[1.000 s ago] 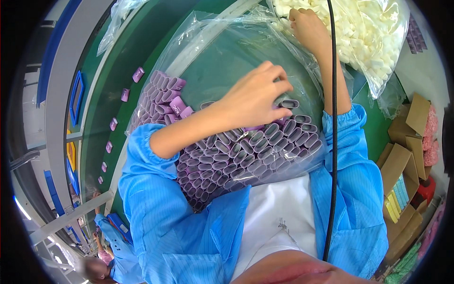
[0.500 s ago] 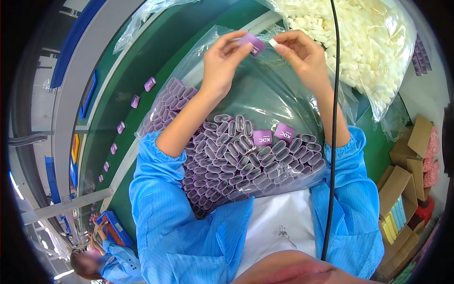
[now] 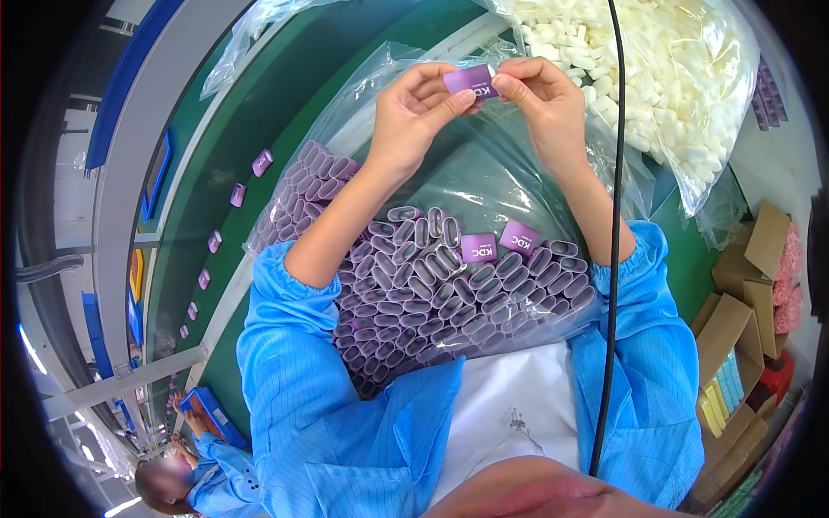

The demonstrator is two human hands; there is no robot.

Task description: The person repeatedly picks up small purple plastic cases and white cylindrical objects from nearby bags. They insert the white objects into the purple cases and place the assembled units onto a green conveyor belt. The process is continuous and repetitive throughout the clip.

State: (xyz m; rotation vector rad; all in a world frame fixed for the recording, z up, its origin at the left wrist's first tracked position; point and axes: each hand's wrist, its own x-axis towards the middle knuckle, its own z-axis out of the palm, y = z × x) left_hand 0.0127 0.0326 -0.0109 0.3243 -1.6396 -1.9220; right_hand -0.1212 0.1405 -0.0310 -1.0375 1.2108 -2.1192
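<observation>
In the head view, a small flat purple plastic sleeve with a white marking on its face is held up between both hands, above the far part of a clear plastic bag that is spread open on the lap. The left hand is closed on the sleeve's left end, thumb beneath and forefinger curled over the top edge. The right hand is pinched at the sleeve's right end, where a small white piece is seen between the fingertips and touching the sleeve's edge; whether it is already inside the sleeve cannot be told. The sleeve thus lies between the two hands, in contact with both, and well apart from the heap below.

In the near part of the clear bag a dense heap of hollow purple oval sleeves is stacked open end up, with two lying flat on top. To the upper right a second clear bag filled with small white foam pieces is seen just beyond the right hand. Both forearms are covered by blue smock sleeves. A black cable hangs across the right forearm. A green conveyor belt carrying a row of single purple sleeves runs at the left, and brown cardboard boxes stand at the right. Another person in a blue smock is seen at the lower left.
</observation>
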